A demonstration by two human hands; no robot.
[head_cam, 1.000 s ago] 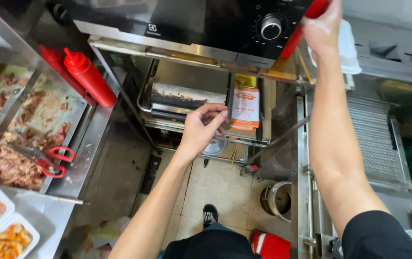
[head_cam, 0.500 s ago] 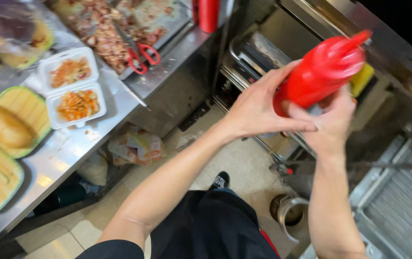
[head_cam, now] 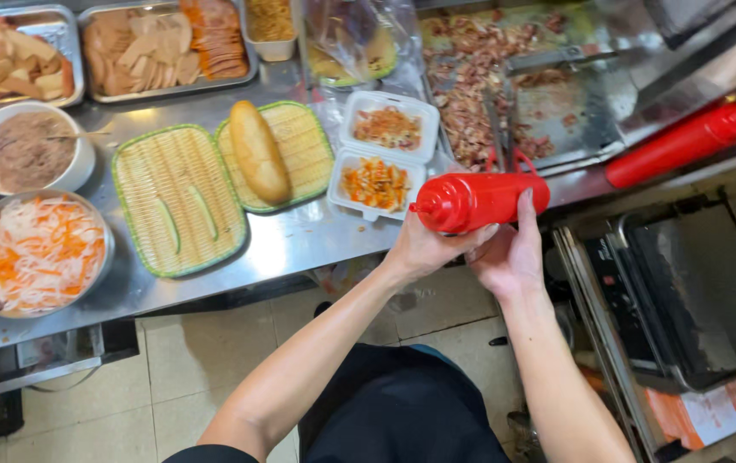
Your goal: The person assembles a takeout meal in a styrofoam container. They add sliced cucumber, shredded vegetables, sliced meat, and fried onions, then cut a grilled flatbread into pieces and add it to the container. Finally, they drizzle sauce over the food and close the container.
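Steel counter (head_cam: 299, 244), tiled floor (head_cam: 205, 360), food trays (head_cam: 179, 199)

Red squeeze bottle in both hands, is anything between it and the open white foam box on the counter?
Nothing visible: the red plastic squeeze bottle lies sideways beside the white foam box, nozzle toward it.

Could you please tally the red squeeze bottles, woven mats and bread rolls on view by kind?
Red squeeze bottles: 2, one held sideways in the left hand and right hand, one lying on the counter.
Woven mats: 2.
Bread rolls: 1.
Total: 5.
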